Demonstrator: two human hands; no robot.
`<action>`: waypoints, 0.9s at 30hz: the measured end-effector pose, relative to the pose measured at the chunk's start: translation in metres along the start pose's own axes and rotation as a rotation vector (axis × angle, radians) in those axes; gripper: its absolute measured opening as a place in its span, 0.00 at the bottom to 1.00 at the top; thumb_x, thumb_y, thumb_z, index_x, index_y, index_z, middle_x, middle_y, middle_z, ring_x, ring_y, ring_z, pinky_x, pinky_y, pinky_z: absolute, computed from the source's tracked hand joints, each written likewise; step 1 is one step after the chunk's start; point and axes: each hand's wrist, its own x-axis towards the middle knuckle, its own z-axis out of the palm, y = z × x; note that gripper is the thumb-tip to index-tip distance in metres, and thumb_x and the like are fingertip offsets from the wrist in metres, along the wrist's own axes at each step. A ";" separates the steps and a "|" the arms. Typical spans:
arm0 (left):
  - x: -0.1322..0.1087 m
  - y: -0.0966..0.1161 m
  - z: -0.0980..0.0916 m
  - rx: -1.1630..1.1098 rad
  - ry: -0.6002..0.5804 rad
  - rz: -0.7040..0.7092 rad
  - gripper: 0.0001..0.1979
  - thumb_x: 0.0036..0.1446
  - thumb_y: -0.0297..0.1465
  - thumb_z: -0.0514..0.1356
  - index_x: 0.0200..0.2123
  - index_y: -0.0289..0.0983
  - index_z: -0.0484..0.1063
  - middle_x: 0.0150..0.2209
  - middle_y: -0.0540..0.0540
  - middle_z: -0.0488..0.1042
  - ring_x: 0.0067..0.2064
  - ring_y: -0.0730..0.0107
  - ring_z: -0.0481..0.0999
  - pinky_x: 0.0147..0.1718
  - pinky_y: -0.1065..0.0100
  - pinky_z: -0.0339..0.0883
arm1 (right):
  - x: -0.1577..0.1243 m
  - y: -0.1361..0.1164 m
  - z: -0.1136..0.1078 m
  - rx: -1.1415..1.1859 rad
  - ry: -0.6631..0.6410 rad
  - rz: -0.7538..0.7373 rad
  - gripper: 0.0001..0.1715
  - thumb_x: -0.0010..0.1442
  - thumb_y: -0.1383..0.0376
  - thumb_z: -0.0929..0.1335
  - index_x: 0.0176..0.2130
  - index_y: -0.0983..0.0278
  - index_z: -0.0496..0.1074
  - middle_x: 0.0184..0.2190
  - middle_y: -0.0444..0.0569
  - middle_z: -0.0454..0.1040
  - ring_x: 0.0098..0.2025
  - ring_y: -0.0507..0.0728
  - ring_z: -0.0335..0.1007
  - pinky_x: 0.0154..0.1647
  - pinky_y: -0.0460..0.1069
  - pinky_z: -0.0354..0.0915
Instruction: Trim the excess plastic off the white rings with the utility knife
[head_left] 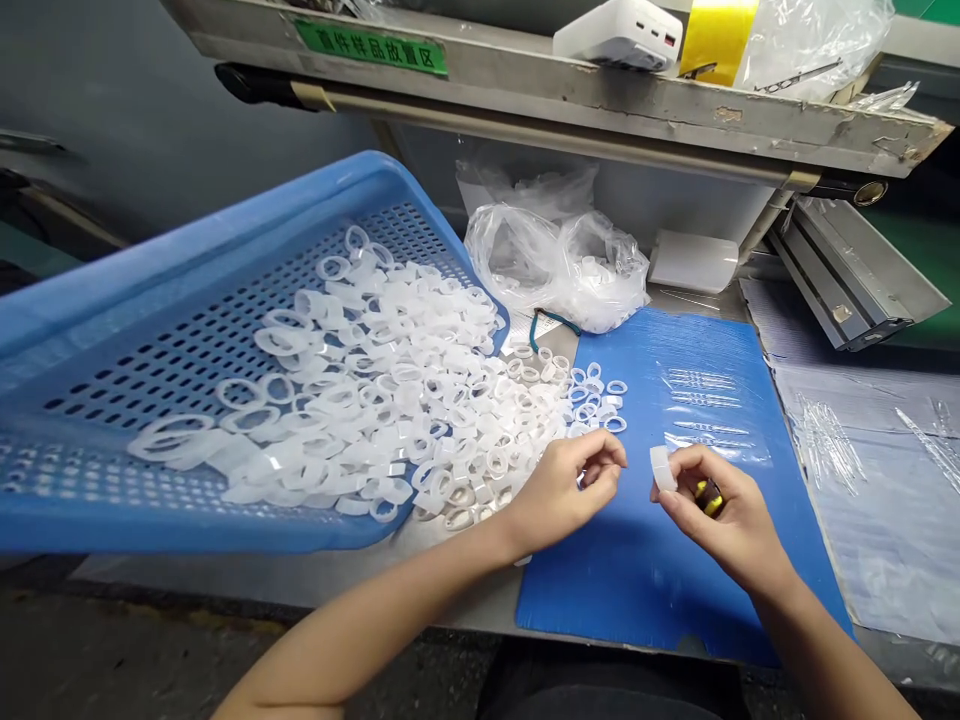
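My right hand [720,510] pinches a translucent white plastic ring [663,469] between thumb and fingers. A small yellow-and-black tool [709,497] is tucked in the same palm; its working end is hidden. To the left, my left hand [568,488] hovers with loosely curled fingers, thumb and index tip slightly apart, and nothing visible between them. It is beside a heap of similar white rings [450,400], which spills out of a tilted blue perforated basket [225,235]. Under both hands lies a blue sheet [637,590].
A metal shelf edge [510,75] crosses above the bench, with a white power bank [621,35] on it. Clear plastic bags [559,260] lie behind the heap. Thin clear pieces [703,398] lie on the sheet, more [829,445] to its right. A metal profile [840,265] stands back right.
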 end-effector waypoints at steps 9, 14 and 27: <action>-0.009 -0.011 -0.006 0.003 0.027 0.062 0.06 0.44 0.22 0.51 0.21 0.36 0.61 0.18 0.55 0.60 0.20 0.80 0.57 0.20 0.76 0.53 | 0.006 0.016 0.022 -0.076 0.067 -0.267 0.03 0.61 0.68 0.65 0.34 0.61 0.66 0.24 0.42 0.68 0.20 0.50 0.59 0.21 0.45 0.57; -0.009 -0.019 -0.002 -0.096 0.049 -0.001 0.06 0.49 0.21 0.53 0.26 0.36 0.66 0.22 0.53 0.64 0.22 0.78 0.62 0.21 0.75 0.58 | 0.001 0.024 0.026 -0.030 0.035 -0.268 0.04 0.62 0.70 0.65 0.36 0.61 0.68 0.28 0.44 0.70 0.22 0.50 0.60 0.23 0.45 0.58; -0.012 -0.025 0.003 -0.191 0.025 0.051 0.10 0.58 0.32 0.62 0.43 0.36 0.77 0.36 0.42 0.77 0.37 0.68 0.76 0.36 0.69 0.72 | 0.008 0.025 0.031 1.228 -0.291 0.546 0.14 0.56 0.59 0.73 0.31 0.66 0.70 0.23 0.41 0.70 0.12 0.39 0.37 0.13 0.41 0.38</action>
